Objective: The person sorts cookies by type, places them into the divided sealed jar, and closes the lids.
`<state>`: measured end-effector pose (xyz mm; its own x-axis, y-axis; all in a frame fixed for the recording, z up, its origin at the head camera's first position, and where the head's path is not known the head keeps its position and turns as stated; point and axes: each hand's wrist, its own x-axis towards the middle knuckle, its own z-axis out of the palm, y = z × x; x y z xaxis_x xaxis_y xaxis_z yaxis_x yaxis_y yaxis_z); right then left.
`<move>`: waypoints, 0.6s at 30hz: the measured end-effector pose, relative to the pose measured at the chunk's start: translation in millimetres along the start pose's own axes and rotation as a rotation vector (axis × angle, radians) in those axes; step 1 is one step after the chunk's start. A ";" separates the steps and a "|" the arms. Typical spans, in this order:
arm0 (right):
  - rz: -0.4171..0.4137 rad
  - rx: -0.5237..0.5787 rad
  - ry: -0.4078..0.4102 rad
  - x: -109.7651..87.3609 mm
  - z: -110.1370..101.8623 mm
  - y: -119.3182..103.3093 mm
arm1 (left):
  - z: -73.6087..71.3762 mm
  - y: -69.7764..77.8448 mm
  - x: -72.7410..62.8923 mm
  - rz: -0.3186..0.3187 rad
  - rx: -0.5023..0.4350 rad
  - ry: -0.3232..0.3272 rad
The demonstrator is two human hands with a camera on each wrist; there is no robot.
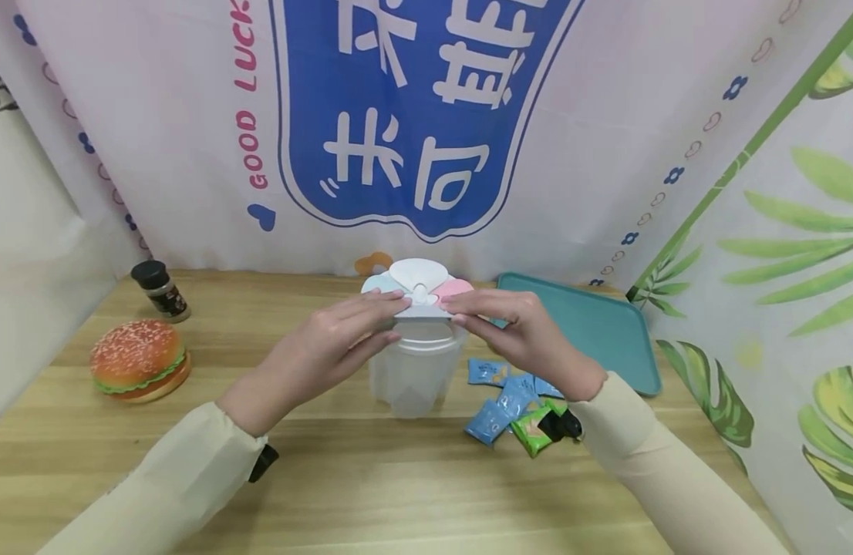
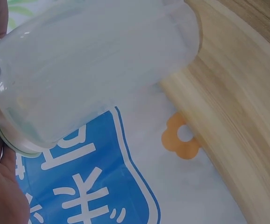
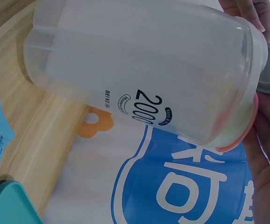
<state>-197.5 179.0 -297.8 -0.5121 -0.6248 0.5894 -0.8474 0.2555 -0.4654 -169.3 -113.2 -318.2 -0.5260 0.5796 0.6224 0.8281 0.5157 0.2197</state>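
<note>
Wooden table point(image 1: 329, 478), translucent container point(image 1: 416, 374) upright on it, below and between the hands; left hand point(image 1: 332, 335) and right hand point(image 1: 527, 331), each pinching the lid point(image 1: 418, 274) at its near side; grey flap point(image 1: 423, 312) between the fingertips.

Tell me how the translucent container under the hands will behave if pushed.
The container is probably light for its size, since no contents show through its cloudy walls. Taller than wide, it could tip if pushed near the lid. Its smooth sides may feel slippery.
</note>
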 end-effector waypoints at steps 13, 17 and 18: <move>0.084 0.018 0.041 9.4 0.7 2.0 | -0.4 0.5 3.6 -0.083 -0.003 -0.071; 0.142 -0.014 0.059 13.4 1.7 1.2 | -0.2 -0.2 3.7 -0.098 0.007 -0.071; 0.158 -0.018 0.062 14.8 1.7 0.6 | -0.2 -0.6 3.6 -0.098 0.008 -0.068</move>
<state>-205.3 168.7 -290.5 -0.6461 -0.5295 0.5497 -0.7580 0.3605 -0.5436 -171.6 -111.6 -315.9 -0.6167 0.5671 0.5460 0.7704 0.5772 0.2706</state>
